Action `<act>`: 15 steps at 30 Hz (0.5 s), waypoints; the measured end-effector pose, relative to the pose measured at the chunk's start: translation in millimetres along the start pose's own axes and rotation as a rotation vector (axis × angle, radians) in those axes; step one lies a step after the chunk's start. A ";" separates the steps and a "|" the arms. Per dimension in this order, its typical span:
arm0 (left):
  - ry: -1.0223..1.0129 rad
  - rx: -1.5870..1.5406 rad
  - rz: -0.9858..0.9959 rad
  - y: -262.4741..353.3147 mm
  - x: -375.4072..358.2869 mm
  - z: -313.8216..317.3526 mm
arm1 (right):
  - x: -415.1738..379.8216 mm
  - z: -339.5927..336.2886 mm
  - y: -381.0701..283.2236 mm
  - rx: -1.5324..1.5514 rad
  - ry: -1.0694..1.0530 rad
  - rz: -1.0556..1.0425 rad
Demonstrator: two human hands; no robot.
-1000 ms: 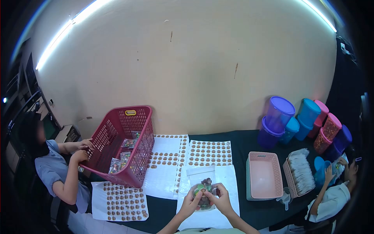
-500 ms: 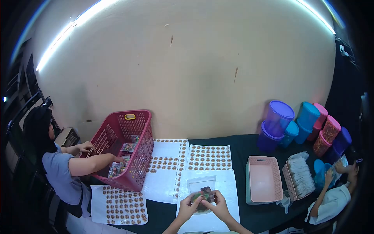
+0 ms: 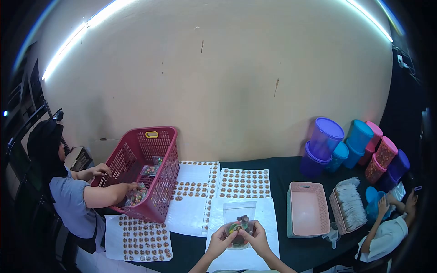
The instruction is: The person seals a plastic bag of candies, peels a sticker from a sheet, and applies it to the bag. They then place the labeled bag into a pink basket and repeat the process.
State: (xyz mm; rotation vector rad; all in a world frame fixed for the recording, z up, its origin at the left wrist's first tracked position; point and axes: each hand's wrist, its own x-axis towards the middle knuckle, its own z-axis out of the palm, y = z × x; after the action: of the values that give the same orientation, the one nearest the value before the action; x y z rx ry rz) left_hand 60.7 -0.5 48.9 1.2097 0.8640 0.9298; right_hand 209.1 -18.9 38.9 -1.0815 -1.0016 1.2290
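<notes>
A clear plastic pouch (image 3: 239, 211) with small coloured pieces inside lies between my hands, over a white sheet (image 3: 266, 218) at the table's front. My left hand (image 3: 221, 238) grips the pouch's left side, its thumb pressed on the front. On the right side, my right hand (image 3: 256, 237) holds the same pouch, with its thumb near the left one. The upper part of the pouch stands up flat and see-through above my fingers. Its lower contents are partly hidden by both hands.
Sticker sheets (image 3: 246, 183) lie behind and left. A person (image 3: 75, 195) reaches into a red basket (image 3: 165, 182). At right stand a pink tray (image 3: 310, 209), a basket of packets (image 3: 350, 204), a scoop (image 3: 333, 235), lidded tubs (image 3: 327, 136) and another person (image 3: 387, 236).
The pouch has shifted slightly to the right and its top is more upright. At left, the person's hand in the red basket has moved a little left. The person at right has moved their hands slightly.
</notes>
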 end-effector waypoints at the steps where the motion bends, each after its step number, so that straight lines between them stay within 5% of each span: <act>1: 0.000 -0.002 -0.001 -1.1 -0.9 0.6 | -0.3 0.7 -1.4 -0.001 0.000 0.001; 15: 0.101 0.027 0.006 -9.7 -3.1 0.4 | 0.0 3.7 8.3 -0.040 -0.035 -0.036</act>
State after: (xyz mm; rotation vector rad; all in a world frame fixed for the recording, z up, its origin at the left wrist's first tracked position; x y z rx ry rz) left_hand 61.0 -4.6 39.6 1.1968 0.9562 0.9932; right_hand 203.8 -18.4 31.5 -1.0714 -1.0721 1.2072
